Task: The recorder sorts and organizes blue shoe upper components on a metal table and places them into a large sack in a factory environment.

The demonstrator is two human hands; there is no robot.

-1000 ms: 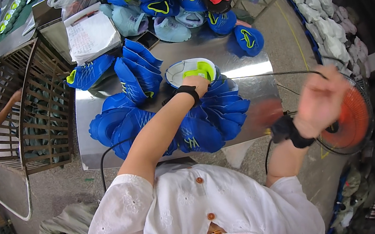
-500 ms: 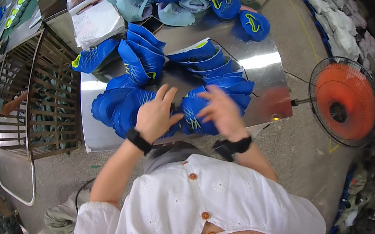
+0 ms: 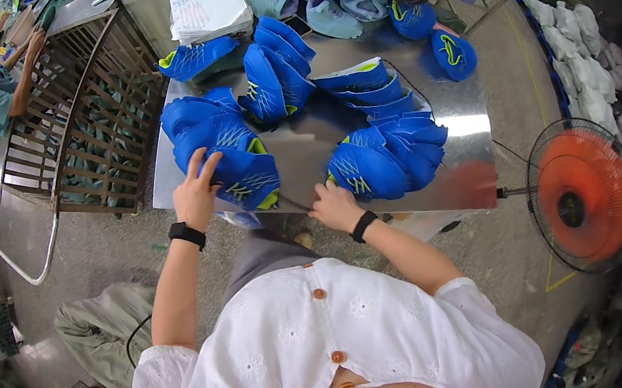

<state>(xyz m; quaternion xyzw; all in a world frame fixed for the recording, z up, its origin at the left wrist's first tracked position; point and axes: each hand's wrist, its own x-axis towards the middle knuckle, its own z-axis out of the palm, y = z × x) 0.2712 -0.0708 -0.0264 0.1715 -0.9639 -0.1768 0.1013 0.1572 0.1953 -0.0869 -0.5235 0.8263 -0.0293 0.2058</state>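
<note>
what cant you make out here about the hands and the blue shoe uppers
- Head view: whether the left hand grips the left stack or only rests on it; its palm faces away.
- Right hand fingertips at the right stack: hidden by the hand's back.
- How many uppers each stack holds: they overlap.
- Print on the paper pile: too small.
- Far end of the metal table: covered by more uppers, bent by the fisheye.

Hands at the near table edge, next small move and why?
Probably close the left hand on the blue shoe upper under its fingers and lift it: that hand already rests on the near-left pile, while the right hand only touches the steel table edge, beside another pile.
</note>
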